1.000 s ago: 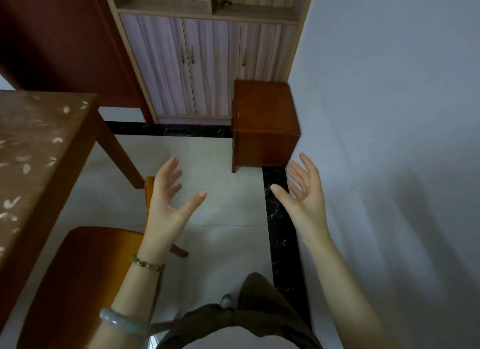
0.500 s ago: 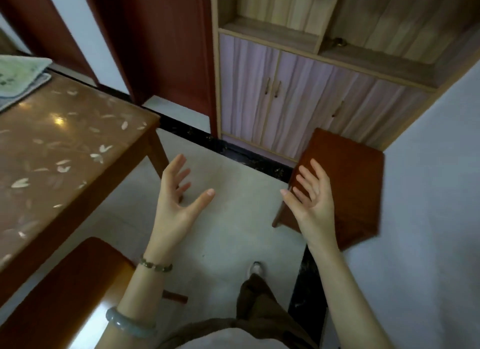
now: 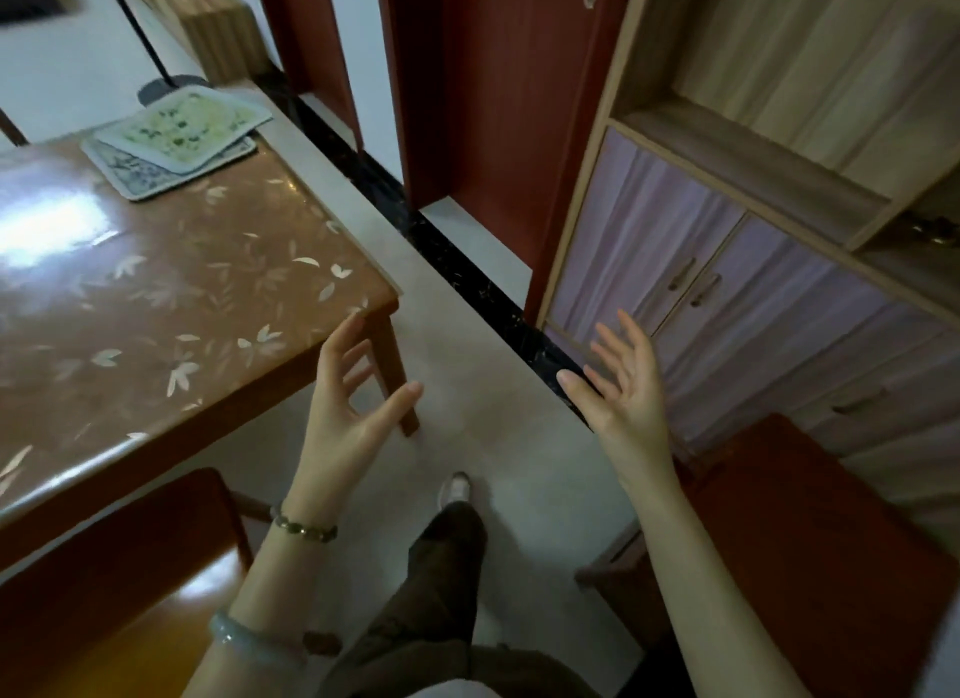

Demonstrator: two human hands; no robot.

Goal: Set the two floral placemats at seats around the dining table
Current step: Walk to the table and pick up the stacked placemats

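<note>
Two floral placemats lie stacked at the far corner of the brown dining table (image 3: 156, 302). The green-and-white placemat (image 3: 184, 126) is on top, and the blue-patterned placemat (image 3: 140, 175) sticks out beneath it. My left hand (image 3: 345, 411) hovers with fingers spread beside the table's near right corner and holds nothing. Over the floor to the right, my right hand (image 3: 623, 385) is also empty, palm up with fingers apart. Both hands are well short of the placemats.
A wooden chair seat (image 3: 119, 583) sits at the table's near side. A reddish wooden stool (image 3: 810, 541) stands at the right by the cabinet (image 3: 727, 282) with purple doors. A red door frame (image 3: 467, 100) is ahead. Light floor runs between table and cabinet.
The view has swung left and forward: the table fills more of the frame and both stacked placemats have come into sight. The hands stay raised, spread and empty.
</note>
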